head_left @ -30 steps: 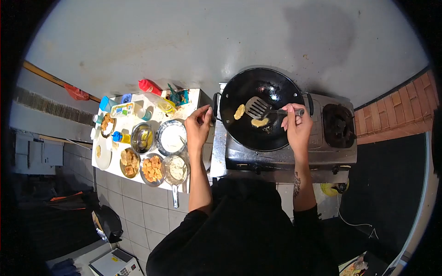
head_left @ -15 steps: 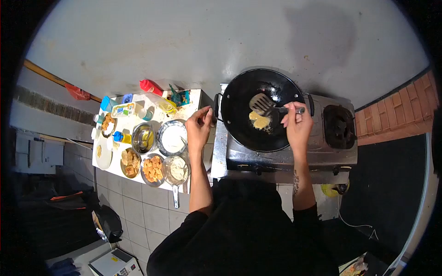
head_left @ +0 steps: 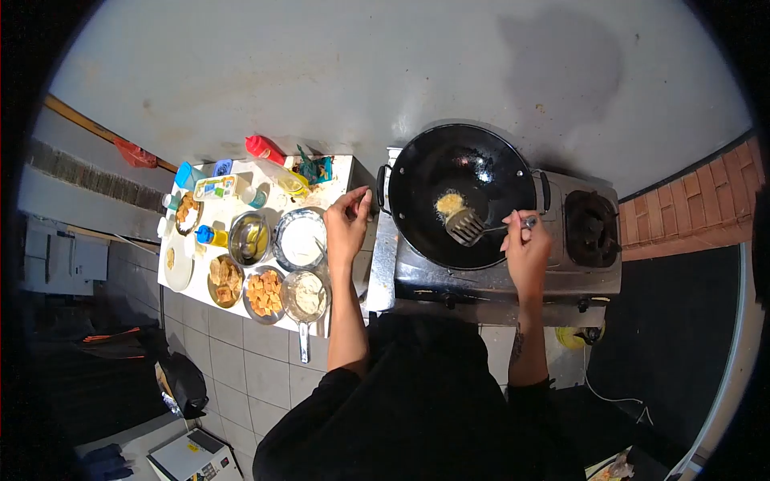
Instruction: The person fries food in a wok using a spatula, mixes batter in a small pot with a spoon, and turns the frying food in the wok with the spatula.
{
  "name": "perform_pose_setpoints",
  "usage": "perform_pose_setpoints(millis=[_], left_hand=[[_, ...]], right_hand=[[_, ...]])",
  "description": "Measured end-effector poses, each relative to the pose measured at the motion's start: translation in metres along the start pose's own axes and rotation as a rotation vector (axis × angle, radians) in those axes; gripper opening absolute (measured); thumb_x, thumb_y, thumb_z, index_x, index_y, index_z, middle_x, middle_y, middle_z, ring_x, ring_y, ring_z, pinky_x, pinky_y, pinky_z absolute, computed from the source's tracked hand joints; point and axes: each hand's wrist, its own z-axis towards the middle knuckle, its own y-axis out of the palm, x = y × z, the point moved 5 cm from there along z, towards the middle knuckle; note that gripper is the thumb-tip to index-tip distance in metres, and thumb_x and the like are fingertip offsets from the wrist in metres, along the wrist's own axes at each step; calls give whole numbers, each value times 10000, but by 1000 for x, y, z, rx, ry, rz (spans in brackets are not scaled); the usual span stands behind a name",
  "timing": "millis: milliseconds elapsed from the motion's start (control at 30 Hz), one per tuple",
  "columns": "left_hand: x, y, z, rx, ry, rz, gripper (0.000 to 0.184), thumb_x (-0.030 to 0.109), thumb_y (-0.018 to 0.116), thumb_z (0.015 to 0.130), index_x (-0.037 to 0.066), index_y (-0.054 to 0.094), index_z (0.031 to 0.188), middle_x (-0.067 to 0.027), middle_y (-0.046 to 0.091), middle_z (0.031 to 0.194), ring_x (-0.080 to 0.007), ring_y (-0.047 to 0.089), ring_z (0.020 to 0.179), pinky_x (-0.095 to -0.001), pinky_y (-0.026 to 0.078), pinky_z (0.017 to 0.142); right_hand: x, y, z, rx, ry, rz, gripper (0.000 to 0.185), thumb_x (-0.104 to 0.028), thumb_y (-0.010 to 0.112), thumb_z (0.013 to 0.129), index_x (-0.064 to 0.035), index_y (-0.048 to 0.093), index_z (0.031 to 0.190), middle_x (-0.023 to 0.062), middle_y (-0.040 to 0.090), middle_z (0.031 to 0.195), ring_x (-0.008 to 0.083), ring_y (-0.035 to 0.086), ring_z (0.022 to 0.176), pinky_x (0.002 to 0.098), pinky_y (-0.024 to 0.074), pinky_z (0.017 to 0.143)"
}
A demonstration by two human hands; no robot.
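Observation:
My right hand [head_left: 528,244] is closed around the handle of a slotted turner [head_left: 465,228]. The turner's head lies low inside the black wok [head_left: 409,228], against a small golden, foaming piece of food [head_left: 450,203]. Oil glistens around that piece. My left hand [head_left: 347,220] is raised just left of the wok's left handle [head_left: 381,188], fingers curled and thumb and forefinger together; nothing shows between them. Below and left of that hand stand a bowl of white powder [head_left: 301,239] and a small pan of pale batter [head_left: 305,295].
The wok sits on a steel gas stove [head_left: 513,282] with a bare burner [head_left: 592,226] at right. On the white table [head_left: 341,172] are a bowl of orange cubes [head_left: 264,293], a bowl of brownish pieces [head_left: 225,280], a metal bowl [head_left: 250,239] and a red-capped bottle [head_left: 263,149]. A wall rises behind.
The turner's head has moved down from above the food to its lower right side, turning as it went. My right hand has shifted slightly down and right. My left hand is nearly still.

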Motion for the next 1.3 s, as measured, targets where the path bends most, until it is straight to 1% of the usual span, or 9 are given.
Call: perform_pose_setpoints(millis=[167, 233, 300, 467, 733, 800, 967, 1067, 1300], left_hand=[[-6, 3, 2, -18, -13, -14, 243, 171, 692, 893, -15, 714, 1046, -14, 508, 609, -83, 432, 571, -256, 376, 526], [-4, 3, 3, -25, -18, -7, 244, 172, 692, 893, -16, 714, 1046, -13, 507, 609, -81, 430, 572, -254, 371, 524], [-3, 3, 3, -30, -64, 1, 286, 234, 681, 903, 3, 716, 1070, -11, 500, 621, -106, 443, 616, -278, 405, 608], [0, 7, 4, -33, -35, -23, 292, 233, 681, 904, -1, 713, 1075, -17, 511, 629, -109, 451, 628, -278, 415, 632], [-2, 12, 4, -80, -51, -7, 291, 231, 676, 908, -4, 712, 1076, -28, 536, 653, -119, 472, 655, -285, 431, 664], [1, 11, 3, -37, 37, -16, 248, 163, 688, 896, -24, 706, 1056, 3, 481, 595, -67, 414, 561, -246, 360, 515], [0, 11, 3, -34, 46, -18, 239, 147, 688, 893, -27, 704, 1057, 7, 478, 593, -65, 413, 561, -245, 360, 515], [2, 12, 3, -43, 31, -29, 235, 140, 685, 894, -30, 703, 1056, 7, 479, 595, -65, 413, 562, -243, 361, 517], [-1, 10, 3, -41, -17, -69, 233, 134, 676, 900, -33, 700, 1061, 8, 487, 608, -62, 417, 571, -232, 363, 523]], right_hand=[[23, -9, 0, 77, 114, -25, 164, -122, 519, 995, 9, 569, 911, 65, 624, 655, 82, 548, 487, 253, 414, 458], [30, -10, -4, 100, 111, 107, 168, -137, 514, 999, 12, 570, 944, 69, 646, 705, 80, 548, 494, 252, 416, 476], [32, -18, -6, 105, 119, 73, 167, -137, 513, 999, 16, 569, 960, 73, 654, 742, 81, 551, 502, 252, 419, 476], [23, -20, -8, 48, 179, -10, 138, -105, 525, 988, 26, 564, 1004, 81, 671, 835, 87, 569, 527, 252, 433, 477], [-4, 1, -10, 86, -55, 9, 94, -59, 563, 959, 27, 577, 926, 68, 628, 722, 103, 599, 552, 254, 449, 481], [3, 6, -7, 59, 5, -26, 94, -55, 581, 945, 25, 577, 897, 86, 617, 709, 120, 608, 574, 281, 451, 490], [-2, 16, 5, 86, -111, -140, 125, -61, 610, 914, 46, 568, 865, 177, 604, 728, 281, 630, 622, 377, 464, 567], [-18, 25, 12, 63, -153, -153, 135, -66, 608, 915, 50, 570, 858, 198, 609, 748, 324, 629, 646, 383, 469, 585], [0, 37, 22, 66, -113, -54, 149, -73, 610, 916, 53, 577, 843, 193, 617, 736, 303, 632, 624, 380, 464, 568]])
